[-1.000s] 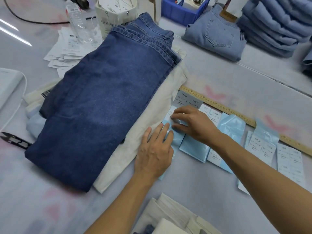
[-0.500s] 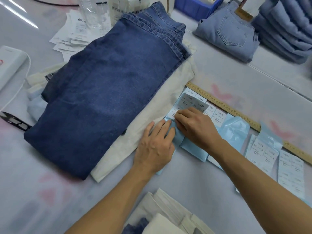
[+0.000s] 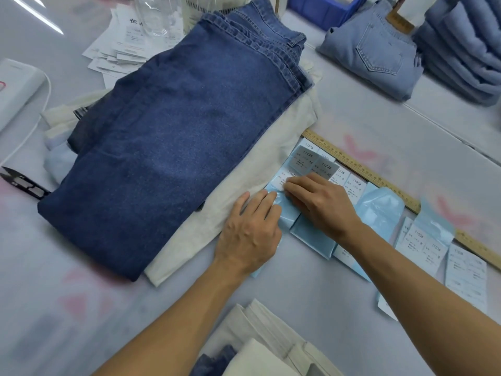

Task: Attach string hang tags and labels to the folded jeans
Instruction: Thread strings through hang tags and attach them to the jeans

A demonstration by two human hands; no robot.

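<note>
Folded dark blue jeans (image 3: 173, 137) on cream trousers (image 3: 244, 202), left of centre on grey tabletop (image 3: 379, 126). Row of white size labels (image 3: 349, 183) on pale blue backing sheets (image 3: 379, 210) just right of pile, along wooden ruler (image 3: 360, 166). Left hand (image 3: 249, 232) flat, fingers straight, pressing one sheet; right hand (image 3: 320, 202), fingers curled, pinching label edge. Thread snips (image 3: 21, 183) far left; light jeans (image 3: 374, 47) behind.

We see bare tabletop (image 3: 401, 137) beyond the wooden ruler (image 3: 360, 166), open toward the light jeans (image 3: 376, 47) at the far right corner. Folded dark jeans (image 3: 173, 137) fill the middle, snips (image 3: 21, 183) sit at the left edge, and cream fabric (image 3: 271, 340) crowds the near edge.
</note>
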